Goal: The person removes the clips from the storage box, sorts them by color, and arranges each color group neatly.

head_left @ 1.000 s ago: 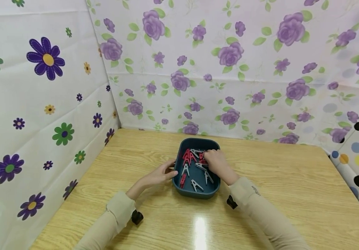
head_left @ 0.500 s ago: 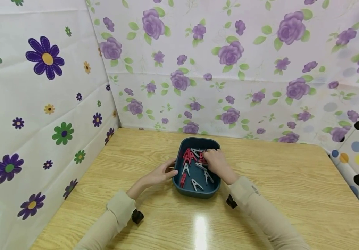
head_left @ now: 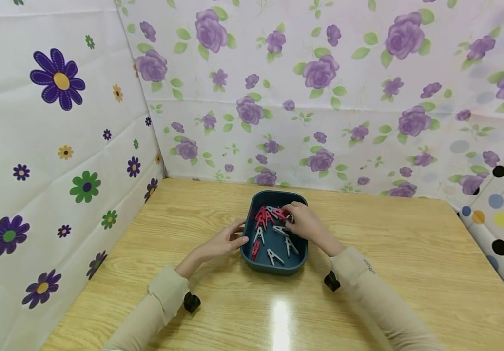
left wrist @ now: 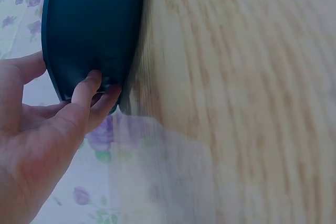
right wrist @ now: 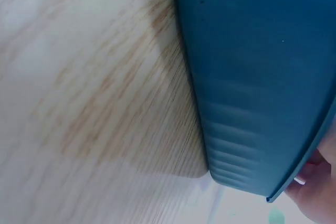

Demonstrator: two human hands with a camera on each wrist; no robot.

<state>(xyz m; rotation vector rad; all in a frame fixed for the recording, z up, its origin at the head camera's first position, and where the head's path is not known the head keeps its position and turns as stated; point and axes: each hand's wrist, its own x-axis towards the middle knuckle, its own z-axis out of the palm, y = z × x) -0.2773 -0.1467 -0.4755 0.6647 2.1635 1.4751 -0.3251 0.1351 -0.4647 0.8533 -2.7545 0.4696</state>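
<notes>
In the head view, a dark teal bin (head_left: 274, 269) holds several red and grey clothespins, among them a grey clothespin (head_left: 275, 257) near the front. My left hand (head_left: 220, 243) grips the bin's left side, thumb at the rim and fingers on the outer wall, as the left wrist view also shows. My right hand (head_left: 306, 222) reaches over the right rim, fingertips pinching a red clothespin (head_left: 280, 213). Its grip is partly hidden by the hand itself. In the right wrist view, the bin wall (right wrist: 257, 77) covers most of that hand's fingers.
The bin stands on a wooden table (head_left: 388, 263). A floral cloth (head_left: 287, 97) hangs behind, and another flower-patterned sheet (head_left: 59, 195) borders the left. A dotted cloth (head_left: 502, 229) lines the right edge.
My right hand has risen slightly and shifted right inside the bin, and the red clothespin at its fingertips has moved up. The left hand stays at the bin's side.
</notes>
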